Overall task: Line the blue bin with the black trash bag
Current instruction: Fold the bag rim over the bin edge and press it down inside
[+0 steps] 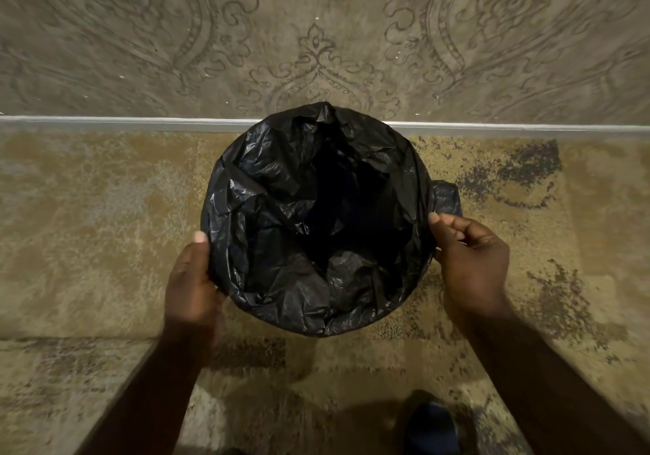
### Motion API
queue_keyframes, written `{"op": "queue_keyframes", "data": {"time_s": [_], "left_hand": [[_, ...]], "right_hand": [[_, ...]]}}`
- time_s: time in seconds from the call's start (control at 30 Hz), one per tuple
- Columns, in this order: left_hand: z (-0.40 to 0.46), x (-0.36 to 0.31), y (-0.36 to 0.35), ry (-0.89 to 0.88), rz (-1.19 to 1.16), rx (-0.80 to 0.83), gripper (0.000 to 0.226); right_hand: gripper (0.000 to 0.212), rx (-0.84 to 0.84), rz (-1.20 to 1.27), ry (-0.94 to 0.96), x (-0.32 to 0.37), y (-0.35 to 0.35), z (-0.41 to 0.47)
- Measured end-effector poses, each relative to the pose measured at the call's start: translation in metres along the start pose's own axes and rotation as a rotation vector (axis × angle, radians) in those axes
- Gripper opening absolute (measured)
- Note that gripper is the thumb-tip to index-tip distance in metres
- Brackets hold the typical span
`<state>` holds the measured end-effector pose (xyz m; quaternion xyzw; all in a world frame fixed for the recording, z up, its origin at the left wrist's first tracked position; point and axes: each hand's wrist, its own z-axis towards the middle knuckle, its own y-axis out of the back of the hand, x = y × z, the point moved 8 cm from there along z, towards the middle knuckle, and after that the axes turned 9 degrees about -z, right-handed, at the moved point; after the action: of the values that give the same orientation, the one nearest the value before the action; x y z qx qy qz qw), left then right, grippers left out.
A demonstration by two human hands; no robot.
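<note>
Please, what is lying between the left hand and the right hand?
In the head view, only the black trash bag lies between the left hand and right hand. It is draped over the round bin opening, and both hands touch its folded-over edge.

thin, crinkled, glossy black plastic bag [281,208]; rough, matt pile carpet [105,226]; smooth metal strip [105,123].

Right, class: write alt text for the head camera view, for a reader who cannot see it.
Seen from above, two bare hands fit a black trash bag over a round bin's rim: the left hand grips the near-left edge, the right hand pinches the right edge. The bin stands on a worn patterned carpet.
</note>
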<state>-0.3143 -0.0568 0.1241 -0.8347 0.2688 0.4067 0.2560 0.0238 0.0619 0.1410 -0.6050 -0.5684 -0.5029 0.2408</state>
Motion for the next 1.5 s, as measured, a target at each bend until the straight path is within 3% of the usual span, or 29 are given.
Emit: {"op": "queue_keyframes", "data": {"time_s": [0.13,0.33,0.47,0.7,0.77,0.87,0.97,1.03,1.1,1.17,1.27,1.33,1.43,1.5], "left_hand": [[0.011,-0.002,0.002,-0.066,-0.004,-0.074,0.04],[0.012,-0.006,0.0,-0.132,-0.071,-0.112,0.049],[0.027,-0.002,0.006,-0.088,-0.042,-0.075,0.033],[0.049,0.011,0.012,0.06,-0.062,0.005,0.033],[0.05,0.017,0.008,0.104,-0.014,0.12,0.029],[0.048,0.017,0.008,0.085,0.114,0.229,0.013],[0.058,-0.001,0.025,-0.053,0.21,0.04,0.017],[0.057,-0.026,0.029,-0.175,0.242,-0.073,0.03],[0.051,-0.04,0.006,-0.176,0.223,0.058,0.042],[0.048,-0.042,-0.018,-0.149,0.32,0.167,0.054],[0.051,-0.044,-0.02,-0.243,0.486,-0.033,0.048],[0.053,-0.041,-0.015,-0.26,0.477,-0.086,0.051],[0.061,-0.025,-0.014,-0.055,0.3,0.04,0.059],[0.06,-0.041,-0.013,-0.181,0.472,-0.001,0.059]], "right_hand": [[0.015,0.011,-0.032,-0.005,-0.004,0.0,0.005],[0.026,0.439,0.079,-0.298,-0.035,-0.029,0.017],[0.028,0.47,0.118,-0.389,-0.051,-0.043,0.016],[0.031,0.558,0.12,-0.353,-0.052,-0.043,0.021],[0.031,0.6,0.098,-0.331,-0.051,-0.044,0.022],[0.022,0.486,0.075,-0.261,-0.042,-0.03,0.026],[0.026,0.221,-0.064,-0.146,-0.015,-0.005,0.028],[0.037,0.261,-0.119,-0.083,0.01,-0.012,0.02],[0.044,0.417,-0.105,-0.149,0.022,-0.036,0.011],[0.048,0.467,-0.164,-0.178,0.022,-0.057,0.01],[0.074,0.241,-0.22,-0.089,0.017,-0.061,0.022],[0.086,0.139,-0.293,-0.011,0.02,-0.058,0.024],[0.086,0.17,-0.224,-0.097,0.012,-0.06,0.028],[0.073,0.254,-0.182,-0.136,0.011,-0.062,0.03]]}}
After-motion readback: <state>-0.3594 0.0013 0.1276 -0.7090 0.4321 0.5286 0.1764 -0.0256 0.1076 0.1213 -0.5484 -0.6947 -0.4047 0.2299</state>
